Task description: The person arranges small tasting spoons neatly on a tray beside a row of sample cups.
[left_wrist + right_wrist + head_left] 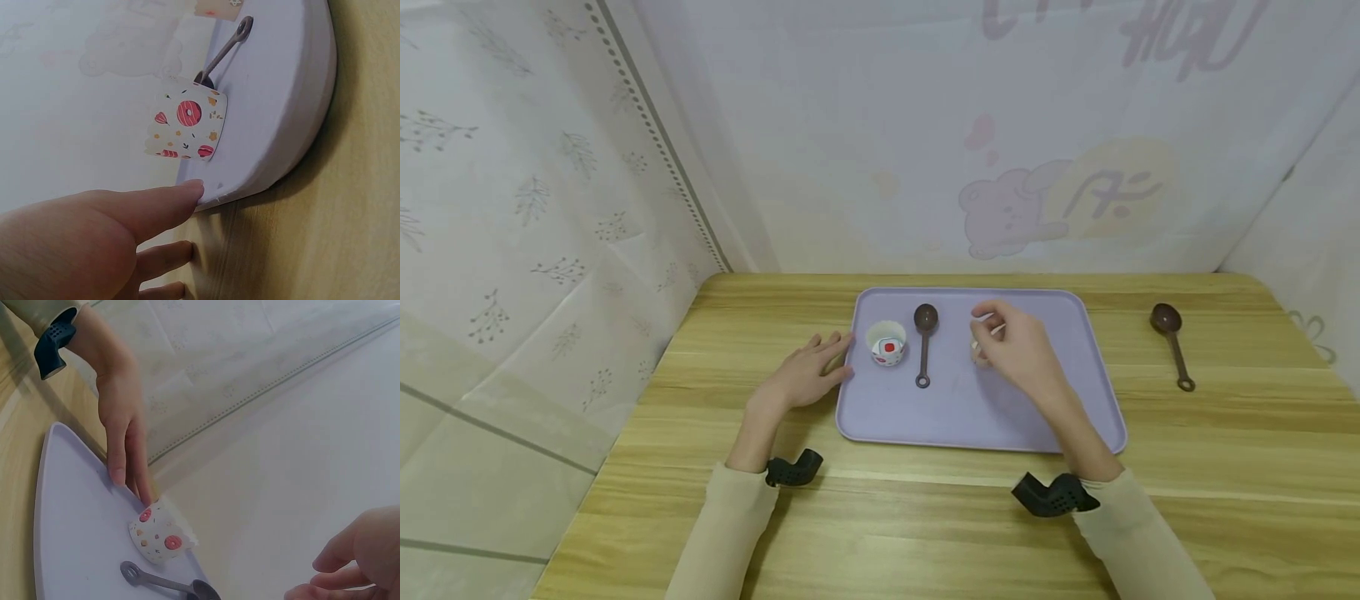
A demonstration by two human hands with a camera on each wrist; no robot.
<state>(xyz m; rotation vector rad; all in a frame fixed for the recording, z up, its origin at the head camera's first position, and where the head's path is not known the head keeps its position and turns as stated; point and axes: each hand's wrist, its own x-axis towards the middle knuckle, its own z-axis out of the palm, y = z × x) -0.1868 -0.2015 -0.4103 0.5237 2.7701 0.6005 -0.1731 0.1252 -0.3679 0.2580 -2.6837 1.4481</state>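
My left hand (805, 373) lies at the left edge of the lilac tray (955, 429), fingers spread and thumb at the rim. Just inside that edge stands a white paper baking cup (887, 354) with donut prints; a small red-and-white patch shows at it, too small to make out. A brown measuring spoon (924, 350) lies right of this cup. Over the tray's middle, my right hand (1018, 346) has loosely bent fingers, thumb and index apart, nothing visible between them. Behind it, a second paper cup (977, 355) is mostly hidden.
Another brown measuring spoon (1170, 333) lies on the wooden table (910, 525) right of the tray. A printed cloth (835, 150) hangs behind the table, and more cloth hangs at its sides. Black mounts (1052, 497) sit on both wrists.
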